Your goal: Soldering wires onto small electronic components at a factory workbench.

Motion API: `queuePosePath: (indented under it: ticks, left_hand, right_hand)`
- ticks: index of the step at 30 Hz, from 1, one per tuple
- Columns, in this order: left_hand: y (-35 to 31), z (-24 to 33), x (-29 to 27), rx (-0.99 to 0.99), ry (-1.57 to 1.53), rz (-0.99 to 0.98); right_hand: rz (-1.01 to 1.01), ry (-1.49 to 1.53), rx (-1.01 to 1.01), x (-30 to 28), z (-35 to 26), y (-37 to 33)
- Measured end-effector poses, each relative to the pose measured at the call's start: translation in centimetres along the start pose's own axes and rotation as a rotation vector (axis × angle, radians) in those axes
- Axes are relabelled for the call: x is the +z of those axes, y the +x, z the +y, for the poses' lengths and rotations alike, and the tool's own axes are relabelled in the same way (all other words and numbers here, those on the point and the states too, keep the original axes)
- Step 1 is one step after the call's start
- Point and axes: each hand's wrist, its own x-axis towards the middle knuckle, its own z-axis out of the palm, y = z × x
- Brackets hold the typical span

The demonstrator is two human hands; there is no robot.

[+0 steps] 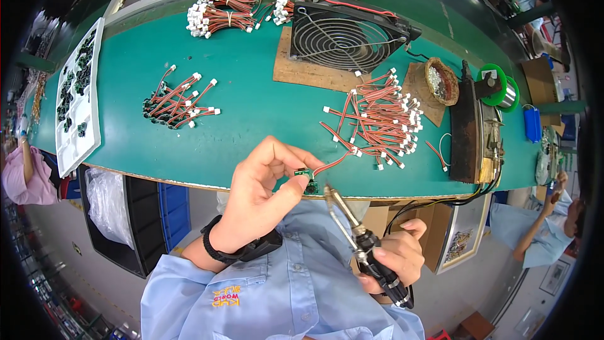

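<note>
Near the table's front edge, my left hand (258,182) pinches a small green circuit board (304,174) between thumb and fingers. A red-and-black wire lead (333,163) runs from the board toward a white connector at the edge of the wire pile. My right hand (401,255) is wrapped around the black handle of a soldering iron (361,234), which has a thin metal tube along its side. Its tip points up and left, just right of the board; whether it touches cannot be made out. Loose leads with white connectors (387,119) lie in a pile beyond.
Left on the green table (251,101) lie boards with leads attached (179,101) and a white tray (85,123) of boards. A fan (343,38) stands at the back. Right are a soldering station (469,132), a round dish (441,82) and a green solder spool (494,85). Co-workers sit either side.
</note>
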Motion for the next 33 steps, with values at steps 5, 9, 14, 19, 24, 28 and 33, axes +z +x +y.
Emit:
queuePosePath:
  ticks: [5,9,14,19,24,28,33]
  left_hand:
    - [0.0,0.5,-0.5,-0.156,-0.186,-0.033]
    - [-0.1,0.6,-0.9,-0.201,-0.241,-0.069]
    - [-0.6,0.8,-1.1,-0.098,-0.251,0.018]
    - [-1.7,1.0,-2.9,0.194,0.083,0.230]
    - [-2.4,1.7,-3.6,0.361,0.191,0.391]
    - [-2.2,1.5,-3.4,0.366,0.251,0.370]
    - [-2.2,1.7,-3.1,0.309,0.365,0.223]
  right_hand:
    - [0.359,-0.096,0.087,1.3,1.3,-2.3]
    - [0.535,-0.036,0.278,2.9,2.0,-2.1]
    - [0.546,0.327,0.379,4.6,1.9,0.1]
    - [0.335,-0.364,0.170,7.3,4.2,3.7]
    - [0.314,-0.561,0.119,8.9,4.3,5.5]
    - [0.208,-0.619,0.134,8.8,5.3,5.2]
    - [0.330,-0.407,0.126,8.5,5.0,4.3]
